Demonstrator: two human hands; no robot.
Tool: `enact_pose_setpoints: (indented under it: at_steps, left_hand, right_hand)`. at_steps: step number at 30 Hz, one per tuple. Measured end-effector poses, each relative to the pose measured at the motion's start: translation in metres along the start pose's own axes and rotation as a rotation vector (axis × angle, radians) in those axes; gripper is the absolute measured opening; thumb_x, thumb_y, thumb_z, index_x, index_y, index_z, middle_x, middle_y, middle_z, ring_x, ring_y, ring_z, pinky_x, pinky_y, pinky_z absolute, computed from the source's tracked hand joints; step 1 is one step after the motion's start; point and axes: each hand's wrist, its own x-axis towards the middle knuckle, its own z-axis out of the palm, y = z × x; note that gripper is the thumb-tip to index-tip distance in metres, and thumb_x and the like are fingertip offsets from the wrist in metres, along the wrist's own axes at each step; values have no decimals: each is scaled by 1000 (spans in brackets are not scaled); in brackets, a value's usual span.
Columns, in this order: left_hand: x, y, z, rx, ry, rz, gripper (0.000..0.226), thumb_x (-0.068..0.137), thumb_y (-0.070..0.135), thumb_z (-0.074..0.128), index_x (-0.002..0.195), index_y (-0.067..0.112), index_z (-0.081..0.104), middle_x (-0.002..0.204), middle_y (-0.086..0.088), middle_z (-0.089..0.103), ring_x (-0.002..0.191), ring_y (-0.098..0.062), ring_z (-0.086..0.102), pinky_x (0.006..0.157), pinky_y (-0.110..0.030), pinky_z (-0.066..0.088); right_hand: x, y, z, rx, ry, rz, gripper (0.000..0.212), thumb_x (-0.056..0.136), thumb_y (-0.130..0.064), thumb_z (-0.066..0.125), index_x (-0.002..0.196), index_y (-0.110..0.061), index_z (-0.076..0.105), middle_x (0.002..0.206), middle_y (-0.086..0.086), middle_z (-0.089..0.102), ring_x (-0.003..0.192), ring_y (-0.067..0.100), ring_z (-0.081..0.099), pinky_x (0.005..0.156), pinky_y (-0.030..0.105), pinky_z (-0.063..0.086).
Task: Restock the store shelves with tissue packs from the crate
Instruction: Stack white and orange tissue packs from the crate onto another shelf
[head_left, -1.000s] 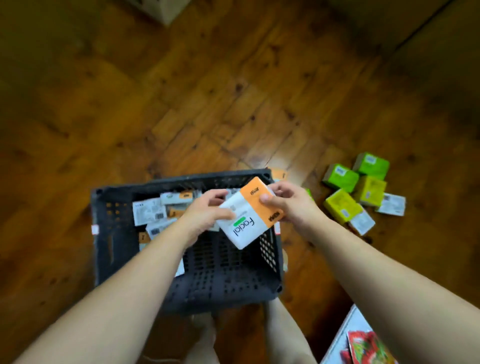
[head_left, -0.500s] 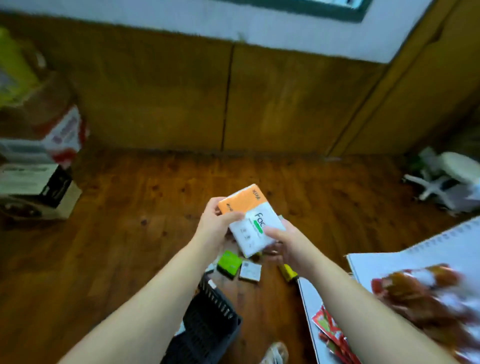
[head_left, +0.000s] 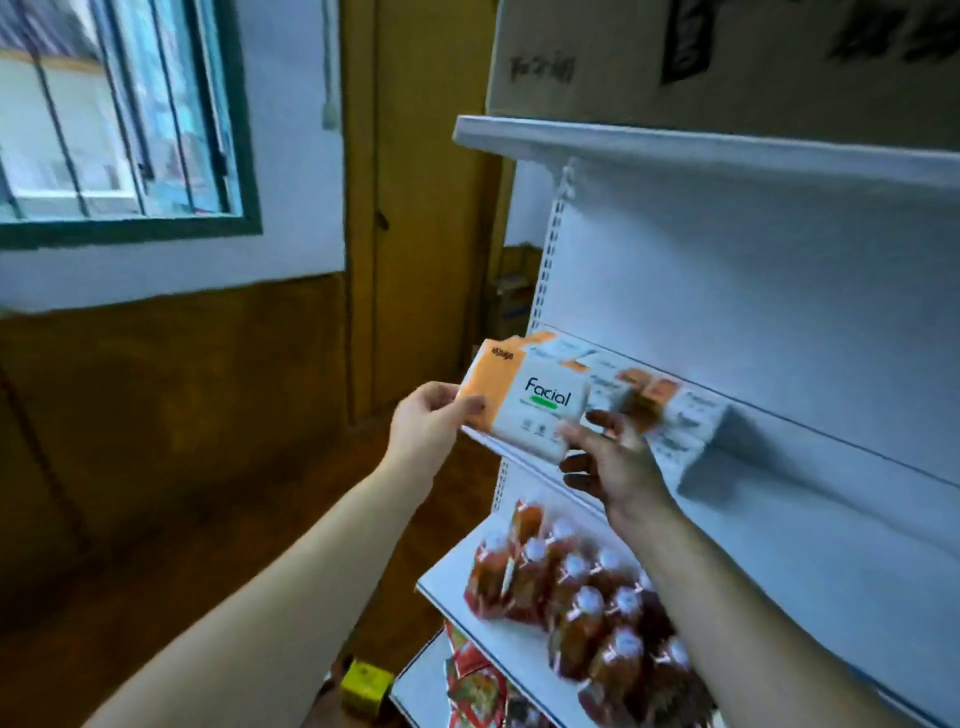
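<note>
An orange-and-white tissue pack (head_left: 524, 400) marked "Facial" hangs at the left end of a white shelf (head_left: 737, 493). My left hand (head_left: 426, 431) pinches its orange left end. My right hand (head_left: 608, 457) holds its lower right corner from below. More packs of the same kind (head_left: 649, 400) lie in a row on that shelf, just behind and right of the held one. The crate is out of view.
A lower shelf (head_left: 452, 577) carries several orange bottles (head_left: 576, 597) with white caps. Red packets (head_left: 472, 686) lie on the shelf below. A cardboard box (head_left: 727, 57) sits on the top shelf (head_left: 675, 145). A yellow-green pack (head_left: 363, 686) lies on the wooden floor. A window (head_left: 114, 114) is at left.
My view rose from the crate on the floor to the shelves. Both hands carried the tissue pack up and right to the left end of the shelf.
</note>
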Motion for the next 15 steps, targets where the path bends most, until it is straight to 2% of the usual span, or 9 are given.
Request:
enact_pose_setpoints:
  at_steps: [2,4,6,8,11,15]
  left_hand:
    - [3,7,41,65,-74,82,6,82,21,67,85,16,68,78,-1,66,71,-12,56,66,-28,42]
    - [5,6,79,164,-151,147,12,84,19,66,93,14,71,85,-8,69,79,-18,59,71,-29,41]
    - [7,1,111,266,-214,170,27,85,24,65,110,15,66,99,-9,69,90,-23,62,75,-29,42]
    - [10,-6,137,341,-276,170,40,85,25,65,123,18,55,105,-5,65,89,-20,59,72,-27,43]
    - [17,-14,167,489,-360,227,47,83,24,66,126,19,49,97,2,61,85,-16,56,66,-25,42]
    - [40,-23,190,657,-455,380,53,82,23,67,129,15,44,113,-4,64,105,-23,58,79,-25,42]
  right_hand:
    - [8,-10,-38,-2,69,-30,22,81,-12,68,95,-18,52,70,3,61,42,9,54,46,22,44]
    - [16,-14,-73,0,133,-23,17,82,-13,68,85,-19,52,65,2,60,41,9,53,46,21,44]
    - [23,-12,-102,7,186,3,17,82,-14,68,79,-17,52,54,-1,59,38,9,51,43,20,44]
    - [31,-7,-126,6,209,30,17,82,-15,69,81,-15,52,48,-2,58,36,10,51,41,20,46]
    - [45,1,-151,-15,254,104,19,83,-14,68,82,-13,49,55,2,56,35,9,51,41,21,46]
    - [75,12,-162,-40,306,182,19,82,-12,69,80,-13,50,62,5,57,35,8,54,39,22,47]
